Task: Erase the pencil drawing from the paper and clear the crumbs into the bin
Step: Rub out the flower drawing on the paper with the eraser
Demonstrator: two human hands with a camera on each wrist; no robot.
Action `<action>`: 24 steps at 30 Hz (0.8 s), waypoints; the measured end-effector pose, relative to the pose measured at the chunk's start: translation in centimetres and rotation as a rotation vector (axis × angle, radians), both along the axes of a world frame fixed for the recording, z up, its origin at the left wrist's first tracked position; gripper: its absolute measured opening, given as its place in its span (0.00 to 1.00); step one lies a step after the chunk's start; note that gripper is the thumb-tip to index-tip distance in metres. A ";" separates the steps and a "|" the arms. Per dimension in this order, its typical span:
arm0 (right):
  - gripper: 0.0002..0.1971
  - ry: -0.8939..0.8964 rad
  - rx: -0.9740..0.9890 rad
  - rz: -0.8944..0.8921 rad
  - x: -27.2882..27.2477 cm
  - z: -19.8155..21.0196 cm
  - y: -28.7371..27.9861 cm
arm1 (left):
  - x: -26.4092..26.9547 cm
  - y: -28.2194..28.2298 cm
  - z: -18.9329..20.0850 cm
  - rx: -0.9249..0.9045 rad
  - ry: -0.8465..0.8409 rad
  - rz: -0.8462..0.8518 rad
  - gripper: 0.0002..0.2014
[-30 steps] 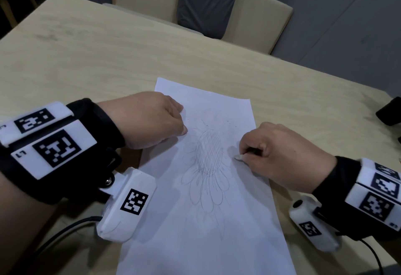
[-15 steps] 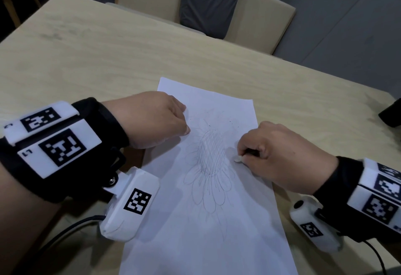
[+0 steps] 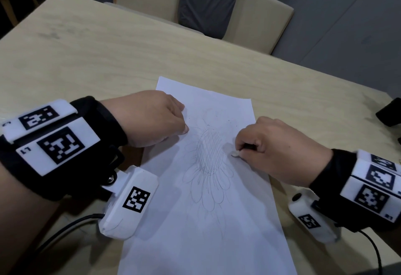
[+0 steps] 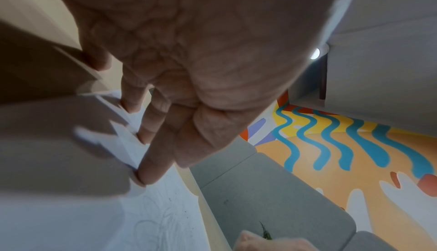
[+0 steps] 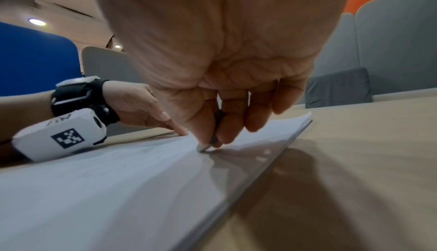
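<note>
A white paper [image 3: 217, 231] with a pencil flower drawing [image 3: 209, 155] lies on the wooden table [image 3: 108, 57]. My left hand [image 3: 182, 122] presses straight fingertips [image 4: 146, 161] onto the sheet's upper left part. My right hand [image 3: 240, 151] pinches a small eraser [image 3: 235, 154] between thumb and fingers. The eraser's pale tip [image 5: 203, 147] touches the paper [image 5: 118, 189] just right of the hatched flower centre. A few dark crumbs [image 3: 230, 121] lie on the sheet above the flower.
Two beige chairs [image 3: 256, 14] stand at the table's far edge with a grey cushion between them. A black object [image 3: 390, 114] sits at the table's right edge. Cables trail from both wrist cameras near the front edge.
The right hand with the eraser has shifted only slightly, staying beside the flower's centre. The left hand keeps pressing at the same spot on the paper.
</note>
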State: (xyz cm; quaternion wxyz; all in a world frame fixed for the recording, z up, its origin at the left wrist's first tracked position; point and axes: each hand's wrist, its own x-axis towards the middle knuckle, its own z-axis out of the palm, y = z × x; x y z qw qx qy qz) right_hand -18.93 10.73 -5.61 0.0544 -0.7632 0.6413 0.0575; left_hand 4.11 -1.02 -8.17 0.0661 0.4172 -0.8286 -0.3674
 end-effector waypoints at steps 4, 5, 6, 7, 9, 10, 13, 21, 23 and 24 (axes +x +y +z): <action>0.06 -0.035 0.073 -0.013 -0.3 0.2 0.9 | 0.1 -0.2 -0.3 0.001 -0.009 -0.009 0.24; 0.07 -0.038 0.060 -0.010 -0.3 0.2 0.8 | 0.1 -0.2 -0.3 -0.006 -0.002 -0.013 0.24; 0.07 -0.034 0.037 -0.010 -0.3 0.0 0.6 | 0.0 -0.2 -0.3 -0.014 0.002 -0.017 0.24; 0.08 -0.025 0.015 -0.010 -0.3 0.0 0.4 | 0.0 -0.2 -0.2 -0.021 0.002 -0.018 0.24; 0.07 -0.011 0.008 -0.009 -0.3 -0.1 0.4 | 0.0 -0.2 -0.2 -0.030 0.006 -0.021 0.24; 0.07 -0.010 0.026 -0.005 -0.3 0.0 0.6 | 0.0 -0.2 -0.1 -0.029 0.006 -0.021 0.25; 0.07 -0.022 0.064 0.002 -0.1 0.1 1.1 | 0.1 -0.2 -0.2 -0.008 -0.003 -0.009 0.25; 0.09 -0.046 0.062 0.008 -0.1 -0.1 1.2 | 0.0 -0.2 -0.1 -0.033 -0.010 -0.018 0.24; 0.11 -0.045 0.047 -0.016 -0.1 0.0 1.2 | 0.0 -0.1 0.0 -0.039 -0.018 -0.020 0.25; 0.11 -0.042 0.043 -0.023 -0.1 0.0 1.2 | 0.0 -0.1 0.0 -0.037 -0.020 -0.020 0.24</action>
